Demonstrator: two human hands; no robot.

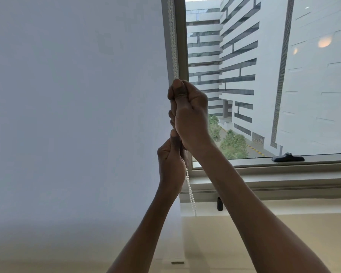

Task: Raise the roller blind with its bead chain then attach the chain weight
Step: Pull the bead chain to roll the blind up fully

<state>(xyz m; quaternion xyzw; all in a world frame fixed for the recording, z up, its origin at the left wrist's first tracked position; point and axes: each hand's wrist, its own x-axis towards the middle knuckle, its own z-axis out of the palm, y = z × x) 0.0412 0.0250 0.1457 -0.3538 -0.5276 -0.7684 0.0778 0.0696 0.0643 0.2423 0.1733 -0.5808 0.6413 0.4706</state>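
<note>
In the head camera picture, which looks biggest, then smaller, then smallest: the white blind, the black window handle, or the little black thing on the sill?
1. White blind
2. Black window handle
3. Little black thing, though nearness makes these last two unsure.

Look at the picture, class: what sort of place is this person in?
Probably an upper-floor room, perhaps an office. A white roller blind with a bead chain covers one window, and the next pane looks down on tall white buildings and treetops below.

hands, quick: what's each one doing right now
Left hand: closed on the chain, the lower grip.
Right hand: closed on the chain, the upper grip.
</note>
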